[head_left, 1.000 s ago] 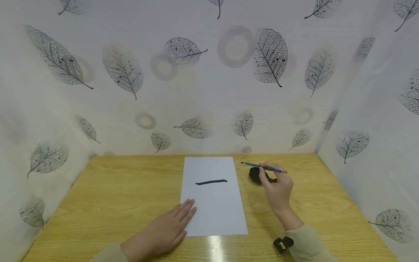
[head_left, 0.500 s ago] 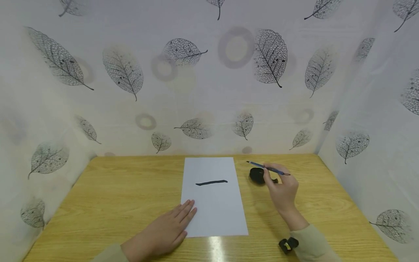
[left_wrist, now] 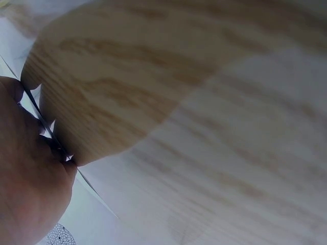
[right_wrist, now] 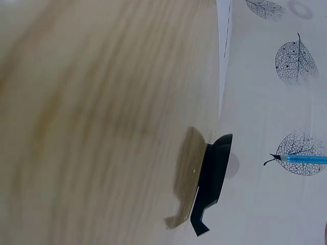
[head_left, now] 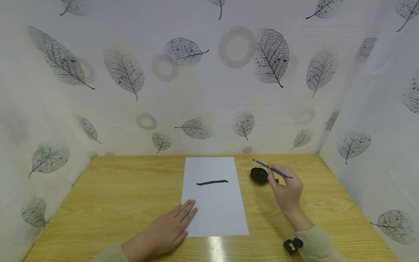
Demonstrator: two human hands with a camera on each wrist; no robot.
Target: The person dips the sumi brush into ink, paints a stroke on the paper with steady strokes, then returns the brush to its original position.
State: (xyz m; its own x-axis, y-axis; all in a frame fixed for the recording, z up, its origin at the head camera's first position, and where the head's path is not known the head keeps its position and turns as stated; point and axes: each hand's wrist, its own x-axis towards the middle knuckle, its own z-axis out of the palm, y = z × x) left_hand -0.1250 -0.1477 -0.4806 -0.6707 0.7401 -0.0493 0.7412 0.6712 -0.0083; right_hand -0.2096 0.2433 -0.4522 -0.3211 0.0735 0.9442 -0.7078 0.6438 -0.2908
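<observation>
My right hand (head_left: 288, 188) pinches a blue writing brush (head_left: 262, 164) with a dark tip, held slanted with its tip toward the upper left. Just left of that hand sits a black ink dish (head_left: 258, 176) with a short handle, partly hidden by the fingers. In the right wrist view the brush (right_wrist: 306, 159) is raised well above the table, apart from the dish (right_wrist: 214, 168). White paper (head_left: 216, 214) bears one black, nearly horizontal stroke (head_left: 212, 182). Flat and with straight fingers, my left hand (head_left: 165, 228) rests on the paper's lower left edge.
The wooden table (head_left: 124, 189) extends on both sides of the paper. A leaf-patterned curtain (head_left: 209, 91) closes off the back and both sides. On my right wrist sits a small black device (head_left: 292, 246), close by the sleeve.
My right hand has shifted to the right with the brush, away from the paper, showing more of the ink dish. The left hand stays on the paper.
</observation>
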